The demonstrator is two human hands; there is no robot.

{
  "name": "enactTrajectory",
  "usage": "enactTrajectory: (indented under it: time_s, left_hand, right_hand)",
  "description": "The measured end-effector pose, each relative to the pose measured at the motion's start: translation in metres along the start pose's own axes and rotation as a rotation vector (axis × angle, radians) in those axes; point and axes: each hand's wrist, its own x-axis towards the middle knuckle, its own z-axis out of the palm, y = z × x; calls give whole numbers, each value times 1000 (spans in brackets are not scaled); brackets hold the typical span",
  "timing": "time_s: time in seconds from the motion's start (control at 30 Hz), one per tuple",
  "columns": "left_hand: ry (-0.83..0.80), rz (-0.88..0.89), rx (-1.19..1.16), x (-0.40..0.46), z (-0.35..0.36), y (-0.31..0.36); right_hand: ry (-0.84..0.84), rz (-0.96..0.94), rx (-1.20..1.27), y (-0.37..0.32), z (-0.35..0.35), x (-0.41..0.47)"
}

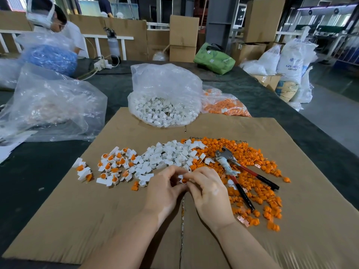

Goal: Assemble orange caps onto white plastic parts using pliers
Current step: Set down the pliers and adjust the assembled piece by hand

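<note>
Flattened cardboard (81,210) covered the tabletop (35,171). Near its middle, the left hand (165,189) and right hand (209,191) together pinched a white part (181,176) with an orange cap (184,180) (both grips closed on it). Pliers (233,164) lay on the loose orange caps (258,156) toward the right edge; assembled pieces (112,166) sat leftward.

My hands (186,183) meet over the cardboard sheet (97,210). Left of them lie finished pieces (112,167); just beyond them, loose parts (171,154); to their right, the caps (252,171) — pliers (233,167) lying on those. Farther beyond my hands sits a bag of parts (165,105).
</note>
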Motion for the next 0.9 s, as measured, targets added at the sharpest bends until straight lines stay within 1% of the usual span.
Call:
enactTrajectory:
  time_s: [0.23,0.3,0.4,0.47,0.67,0.9]
  left_hand:
    - [-39,-12,12,0,2,-1]
    - [-12,-26,-10,0,2,-2]
    - [52,-37,-72,-1,2,-2]
    - [54,-38,-110,-1,1,-1]
    - [57,-91,-226,-2,-1,2]
    - [68,-53,-150,-1,-1,0]
  right_hand:
    - [-14,-16,-29,-2,0,1]
    - [11,-12,-33,-1,1,1]
    - [80,74,-23,1,1,0]
    - [100,93,-33,3,2,0]
    - [89,76,-78,4,3,-1]
    - [10,25,-47,1,1,-1]
